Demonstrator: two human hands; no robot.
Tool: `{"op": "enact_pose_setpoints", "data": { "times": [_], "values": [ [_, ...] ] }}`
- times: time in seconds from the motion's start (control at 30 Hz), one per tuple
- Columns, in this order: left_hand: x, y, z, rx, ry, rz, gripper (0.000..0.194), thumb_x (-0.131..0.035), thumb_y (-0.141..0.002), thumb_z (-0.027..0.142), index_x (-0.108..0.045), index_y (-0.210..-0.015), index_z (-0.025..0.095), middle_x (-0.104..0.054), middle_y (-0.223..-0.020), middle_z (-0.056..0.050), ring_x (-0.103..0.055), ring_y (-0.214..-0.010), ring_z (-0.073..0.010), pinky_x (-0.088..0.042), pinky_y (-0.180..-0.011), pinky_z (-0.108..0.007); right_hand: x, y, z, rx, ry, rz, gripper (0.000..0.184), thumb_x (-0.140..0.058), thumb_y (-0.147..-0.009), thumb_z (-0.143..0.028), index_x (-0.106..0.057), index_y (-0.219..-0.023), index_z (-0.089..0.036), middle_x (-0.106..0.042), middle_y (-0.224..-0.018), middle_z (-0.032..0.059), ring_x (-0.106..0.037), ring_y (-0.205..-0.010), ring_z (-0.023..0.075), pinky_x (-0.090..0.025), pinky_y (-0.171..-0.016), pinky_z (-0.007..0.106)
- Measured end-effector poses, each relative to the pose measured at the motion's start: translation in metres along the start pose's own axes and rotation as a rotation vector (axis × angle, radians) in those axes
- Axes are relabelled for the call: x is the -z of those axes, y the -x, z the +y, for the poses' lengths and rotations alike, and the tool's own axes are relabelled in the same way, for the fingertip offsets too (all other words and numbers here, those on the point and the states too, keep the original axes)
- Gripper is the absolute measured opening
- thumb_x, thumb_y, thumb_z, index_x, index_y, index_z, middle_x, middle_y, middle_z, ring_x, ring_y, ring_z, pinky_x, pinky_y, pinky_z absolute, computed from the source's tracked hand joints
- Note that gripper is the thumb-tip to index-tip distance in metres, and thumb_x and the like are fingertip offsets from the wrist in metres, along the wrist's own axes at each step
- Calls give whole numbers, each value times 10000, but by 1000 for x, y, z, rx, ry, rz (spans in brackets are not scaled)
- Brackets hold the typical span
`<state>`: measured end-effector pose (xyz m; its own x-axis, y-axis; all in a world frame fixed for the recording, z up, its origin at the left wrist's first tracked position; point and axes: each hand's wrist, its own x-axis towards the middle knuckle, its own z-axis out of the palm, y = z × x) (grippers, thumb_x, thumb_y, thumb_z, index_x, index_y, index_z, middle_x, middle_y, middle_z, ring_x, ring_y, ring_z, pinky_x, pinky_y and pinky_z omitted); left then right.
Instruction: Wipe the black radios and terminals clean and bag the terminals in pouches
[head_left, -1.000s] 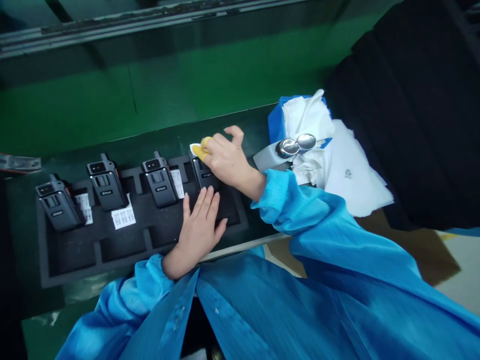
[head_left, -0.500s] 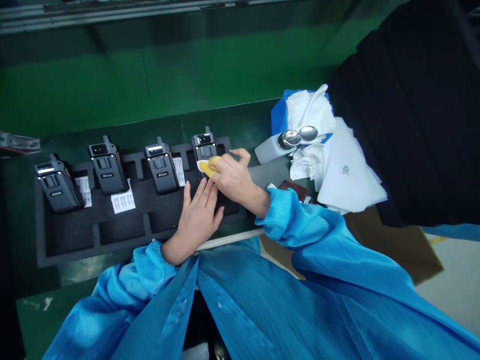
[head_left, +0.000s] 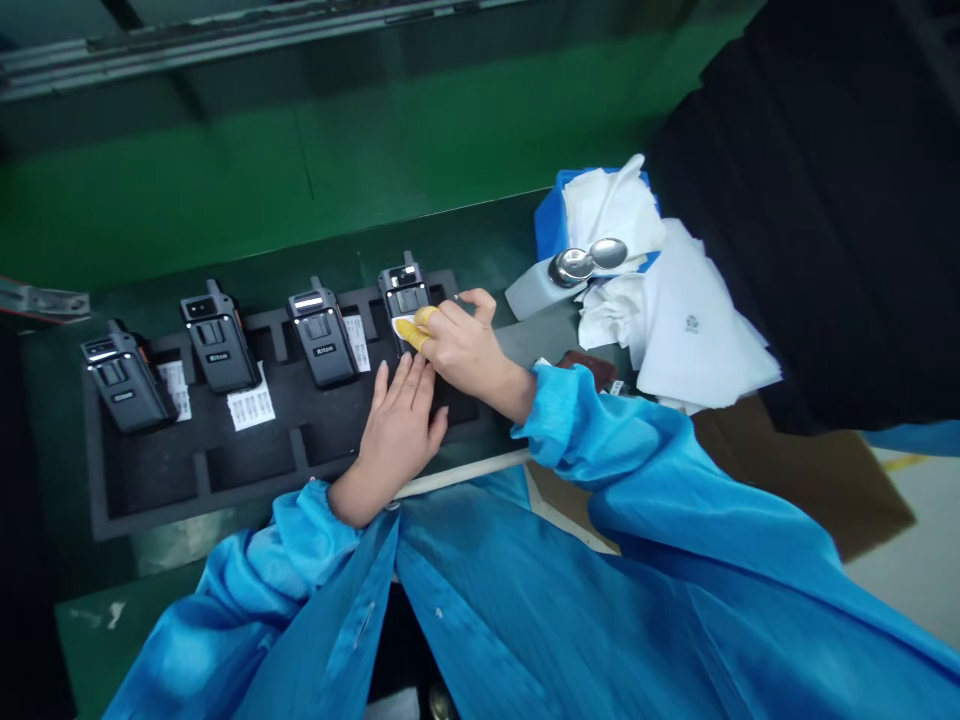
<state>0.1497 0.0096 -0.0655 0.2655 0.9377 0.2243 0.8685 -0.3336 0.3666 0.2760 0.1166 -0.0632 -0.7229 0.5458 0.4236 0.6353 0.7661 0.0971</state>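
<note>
My right hand (head_left: 466,348), with yellow finger cots on two fingers, pinches a small white wipe (head_left: 397,324) against the back of a black two-way radio (head_left: 403,285). My left hand (head_left: 397,425) lies flat with fingers stretched out, its tips at the lower end of that radio, which the hands mostly hide. The radio rests in a black foam tray (head_left: 142,520). Three more radios stand to the left in the same tray: one close by (head_left: 324,335), one in the middle (head_left: 217,340) and one at the far left (head_left: 129,380).
White label sheets (head_left: 252,405) lie beside the left radios. At the right are a white pump bottle (head_left: 534,290) with a metal top, a blue box (head_left: 551,222) of white cloths, and a stack of white sheets (head_left: 697,345). A brown cardboard box (head_left: 810,480) sits below the bench edge.
The view has shifted slightly. Both hands stay at the same radio, the wipe still pressed on its back, with little visible movement.
</note>
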Motion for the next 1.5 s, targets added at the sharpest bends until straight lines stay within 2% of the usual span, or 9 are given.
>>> {"op": "enact_pose_setpoints", "data": {
  "times": [0.3,0.43,0.63,0.73,0.97,1.13,1.3,1.4,1.5],
  "values": [
    [-1,1,1,-2,-18,13,477,-434,-940,250,-499,-1349,13,-541,-1398,-236,-460,-1370,-327,-297,-1169,-579,5,2,5,-47,31,-34,315,-430,-954,-130,-710,-825,-193,-647,-894,28,-457,-893,173,-128,-956,420],
    [-2,1,0,1,-31,27,469,-444,-931,246,-507,-1348,38,-558,-1387,-221,-475,-1358,-324,-300,-1168,-581,5,-7,-2,-43,-57,-82,312,-415,-972,-164,-712,-892,-214,-657,-918,15,-461,-898,168,-121,-967,420],
    [0,0,2,8,-13,1,465,-432,-937,247,-515,-1340,31,-532,-1410,-227,-456,-1373,-323,-292,-1174,-576,10,4,13,-78,-114,-155,354,-380,-976,-151,-722,-934,-233,-675,-957,22,-481,-929,172,-150,-958,438],
    [1,0,3,22,-2,-17,471,-435,-935,242,-507,-1353,37,-520,-1423,-222,-447,-1380,-323,-281,-1177,-582,9,1,11,-122,-112,-143,365,-365,-979,-148,-722,-959,-217,-671,-988,40,-486,-932,176,-156,-951,445],
    [2,-1,2,25,-18,-25,479,-437,-937,251,-500,-1356,26,-526,-1416,-228,-451,-1375,-331,-268,-1180,-584,6,-4,4,-33,-66,-106,385,-337,-1004,-193,-713,-923,-215,-664,-953,29,-485,-923,171,-160,-936,433],
    [2,-1,3,16,-26,-14,473,-440,-938,245,-506,-1344,12,-516,-1419,-240,-453,-1374,-333,-275,-1177,-584,7,13,15,-196,-133,-136,367,-361,-960,-122,-720,-936,-193,-657,-953,49,-501,-921,167,-176,-945,434],
    [2,0,1,17,18,4,449,-454,-933,242,-523,-1330,43,-523,-1420,-230,-454,-1376,-320,-275,-1180,-579,25,25,15,-641,-567,-91,265,-490,-848,-149,-747,-891,-197,-662,-984,62,-546,-930,184,-283,-936,443],
    [6,-3,-3,46,174,75,366,-468,-932,265,-609,-1226,98,-584,-1372,-195,-499,-1342,-302,-315,-1164,-563,45,26,7,-951,-1208,30,212,-623,-757,-276,-755,-916,-231,-671,-903,31,-548,-808,156,-398,-763,346],
    [19,-9,-2,212,492,159,299,-513,-916,342,-675,-1091,164,-693,-1204,-136,-637,-1155,-252,-477,-1045,-458,63,22,-5,-1179,-1797,18,262,-751,-588,-286,-750,-846,-238,-662,-791,-8,-470,-629,91,-368,-584,260]
  ]
}}
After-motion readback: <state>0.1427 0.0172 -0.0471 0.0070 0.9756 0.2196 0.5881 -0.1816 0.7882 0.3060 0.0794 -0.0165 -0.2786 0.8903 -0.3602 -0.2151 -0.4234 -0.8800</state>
